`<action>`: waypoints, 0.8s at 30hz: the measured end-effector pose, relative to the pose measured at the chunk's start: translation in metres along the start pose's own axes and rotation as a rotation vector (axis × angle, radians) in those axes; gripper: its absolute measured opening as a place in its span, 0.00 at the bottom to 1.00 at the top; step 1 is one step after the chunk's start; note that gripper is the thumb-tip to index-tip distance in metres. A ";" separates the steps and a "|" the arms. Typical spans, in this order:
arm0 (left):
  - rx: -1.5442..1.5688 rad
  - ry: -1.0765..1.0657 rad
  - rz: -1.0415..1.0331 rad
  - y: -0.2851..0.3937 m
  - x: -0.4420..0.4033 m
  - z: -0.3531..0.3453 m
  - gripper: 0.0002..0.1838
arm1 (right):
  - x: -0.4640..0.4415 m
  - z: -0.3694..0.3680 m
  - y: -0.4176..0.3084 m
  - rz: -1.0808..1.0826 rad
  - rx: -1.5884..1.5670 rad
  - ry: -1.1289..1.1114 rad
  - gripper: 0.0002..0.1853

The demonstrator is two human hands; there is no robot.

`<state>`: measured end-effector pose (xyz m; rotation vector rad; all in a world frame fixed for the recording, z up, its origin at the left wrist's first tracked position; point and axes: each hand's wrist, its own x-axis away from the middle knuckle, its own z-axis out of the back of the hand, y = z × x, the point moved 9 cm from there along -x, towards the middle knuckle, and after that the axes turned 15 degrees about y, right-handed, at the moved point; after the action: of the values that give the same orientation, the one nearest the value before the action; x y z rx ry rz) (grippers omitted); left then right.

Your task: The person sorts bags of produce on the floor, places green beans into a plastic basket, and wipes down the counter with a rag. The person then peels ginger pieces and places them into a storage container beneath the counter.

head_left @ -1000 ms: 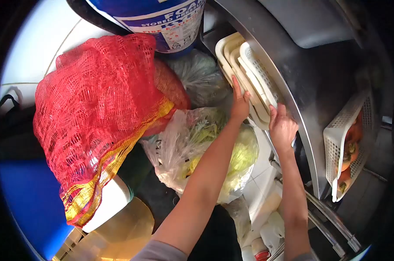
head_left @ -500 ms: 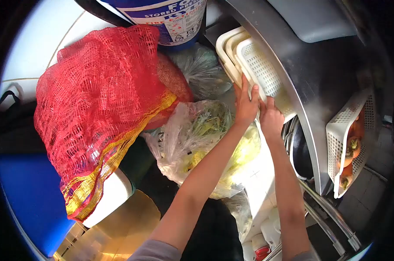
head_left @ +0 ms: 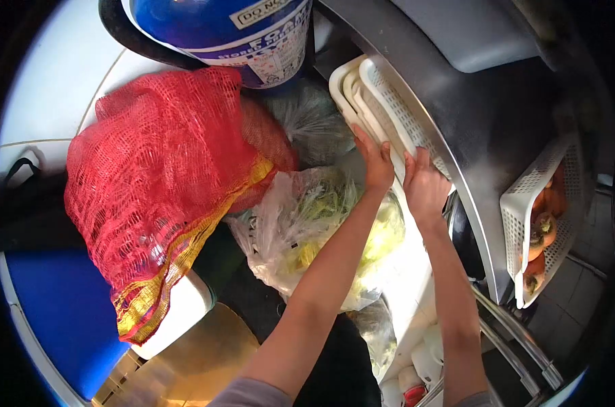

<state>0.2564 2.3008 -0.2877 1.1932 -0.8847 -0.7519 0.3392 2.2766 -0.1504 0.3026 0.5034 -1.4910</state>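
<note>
Several white plastic baskets (head_left: 345, 87) are nested in a tilted stack at the upper middle, against the dark counter's edge. My left hand (head_left: 377, 166) grips the rims of the lower ones, thumb up. Close beside it, my right hand (head_left: 426, 190) has its fingers curled over the near rim of the top perforated basket (head_left: 393, 102). That basket leans to the right, with a gap between its rim and the others. Beneath my forearms lies a clear plastic bag (head_left: 280, 217) of leafy greens.
A red mesh sack (head_left: 158, 176) with a yellow hem fills the left. Behind it stands a blue fire extinguisher (head_left: 219, 34). On the right, a white basket of carrots (head_left: 514, 230) sits by the dark counter (head_left: 470, 115). Metal rails (head_left: 518, 339) run below.
The top basket has tipped toward the counter and its rim has parted further from the stack. My right hand has turned with it. The whole view has shifted slightly.
</note>
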 end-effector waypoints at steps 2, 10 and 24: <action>0.044 0.011 0.107 -0.010 0.000 -0.001 0.40 | 0.000 -0.001 0.001 0.010 -0.012 -0.008 0.11; -0.027 0.055 0.242 -0.038 -0.020 -0.022 0.45 | -0.009 -0.009 -0.019 0.074 0.004 0.089 0.11; 0.642 -0.137 0.736 -0.028 0.113 0.098 0.37 | 0.061 0.038 -0.075 -0.041 -0.261 -0.293 0.09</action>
<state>0.2220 2.1525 -0.2826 1.2298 -1.6307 0.0716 0.2707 2.1996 -0.1395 -0.1306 0.4625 -1.4594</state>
